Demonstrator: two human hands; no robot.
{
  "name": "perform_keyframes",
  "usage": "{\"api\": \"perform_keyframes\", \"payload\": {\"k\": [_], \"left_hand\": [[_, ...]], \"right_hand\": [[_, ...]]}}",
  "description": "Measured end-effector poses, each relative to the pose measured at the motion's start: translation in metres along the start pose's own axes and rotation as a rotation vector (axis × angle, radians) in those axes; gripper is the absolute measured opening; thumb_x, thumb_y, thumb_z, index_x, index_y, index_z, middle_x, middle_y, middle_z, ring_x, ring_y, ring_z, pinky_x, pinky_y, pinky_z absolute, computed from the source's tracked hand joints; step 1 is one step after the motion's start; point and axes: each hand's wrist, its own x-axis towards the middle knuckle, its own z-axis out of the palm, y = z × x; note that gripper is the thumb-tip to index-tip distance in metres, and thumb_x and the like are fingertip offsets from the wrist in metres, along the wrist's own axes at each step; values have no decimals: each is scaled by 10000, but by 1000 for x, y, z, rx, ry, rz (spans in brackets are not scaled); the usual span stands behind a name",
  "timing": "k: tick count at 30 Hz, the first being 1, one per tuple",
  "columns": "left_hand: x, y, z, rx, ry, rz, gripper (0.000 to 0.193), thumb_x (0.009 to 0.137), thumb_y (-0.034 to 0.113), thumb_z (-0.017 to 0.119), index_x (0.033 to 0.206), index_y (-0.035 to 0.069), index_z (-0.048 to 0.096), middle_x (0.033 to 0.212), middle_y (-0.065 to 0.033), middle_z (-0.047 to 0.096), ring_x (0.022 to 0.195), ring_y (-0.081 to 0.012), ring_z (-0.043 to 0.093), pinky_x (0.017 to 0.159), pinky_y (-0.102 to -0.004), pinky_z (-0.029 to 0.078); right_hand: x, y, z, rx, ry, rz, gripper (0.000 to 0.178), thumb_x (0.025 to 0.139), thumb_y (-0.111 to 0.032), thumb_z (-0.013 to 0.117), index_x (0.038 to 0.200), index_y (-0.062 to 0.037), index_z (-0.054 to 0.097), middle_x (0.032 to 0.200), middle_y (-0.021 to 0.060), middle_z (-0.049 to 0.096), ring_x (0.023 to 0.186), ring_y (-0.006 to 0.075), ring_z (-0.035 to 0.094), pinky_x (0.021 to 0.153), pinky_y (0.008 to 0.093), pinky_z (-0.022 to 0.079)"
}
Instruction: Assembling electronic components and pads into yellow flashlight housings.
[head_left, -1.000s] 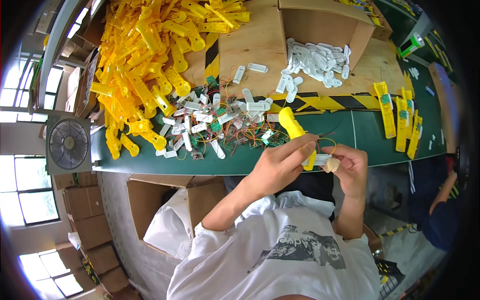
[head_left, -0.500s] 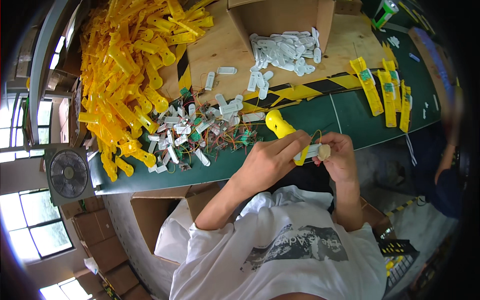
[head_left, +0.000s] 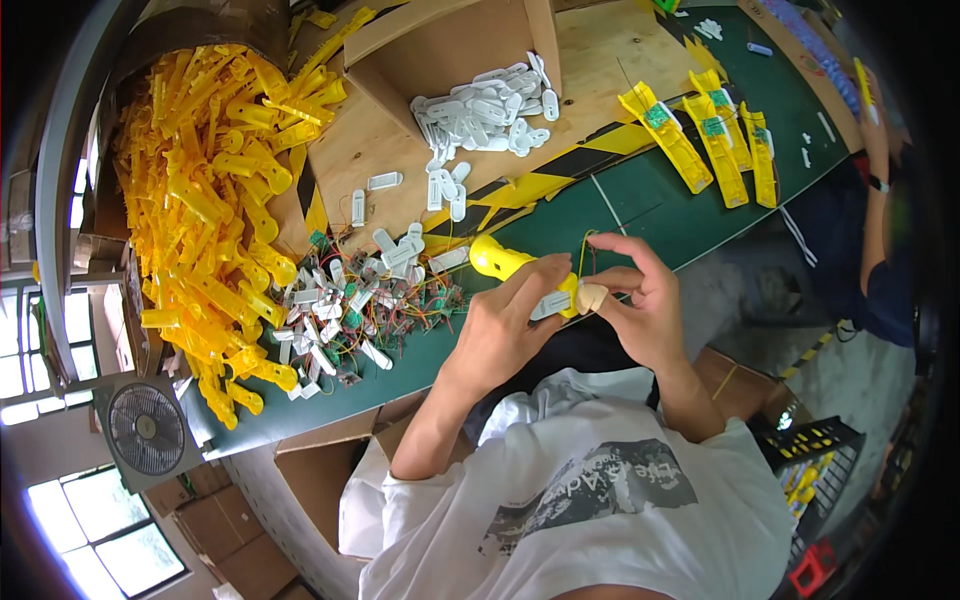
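Observation:
My left hand [head_left: 510, 325] is closed around a yellow plastic shell [head_left: 497, 258], whose rounded end points up and left. A small white plastic piece [head_left: 550, 305] shows under its fingers, against the shell. My right hand [head_left: 640, 300] meets the shell's near end, with a beige cover over the thumb tip. Its index finger is raised beside thin yellow and red wires [head_left: 584, 250] that loop up from the shell. Thumb and another finger are pinched low at these wires; the exact contact is partly hidden.
A large heap of yellow shells [head_left: 200, 230] lies left, beside a tangle of wired circuit boards and white pieces [head_left: 345, 310]. A cardboard box [head_left: 390, 50] spills white pieces [head_left: 490, 110]. Several yellow shells with green boards [head_left: 715, 140] lie right. Another person's arm [head_left: 878, 190] is far right.
The head view has shifted, so the bench things sit farther left. My right index finger has lifted and straightened along the wires. The left hand still holds the shell; its white piece shows more.

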Motion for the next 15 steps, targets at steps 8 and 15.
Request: {"api": "perform_keyframes", "payload": {"k": [8, 15], "left_hand": [[-4, -2, 31, 58, 193, -42, 465, 752, -23, 762, 1185, 7, 595, 1348, -162, 554, 1025, -318, 682, 834, -374, 596], [-32, -25, 50, -480, 380, -214, 253, 853, 67, 738, 1050, -47, 628, 1298, -167, 449, 1092, -263, 613, 847, -349, 579]], "right_hand": [[-3, -4, 15, -622, 88, -406, 550, 770, -71, 793, 1283, -51, 599, 1124, 151, 690, 991, 247, 707, 823, 325, 578], [15, 8, -6, -645, -8, -400, 461, 771, -32, 770, 1208, -80, 632, 1032, 110, 685, 819, 208, 717, 700, 300, 590]]}}
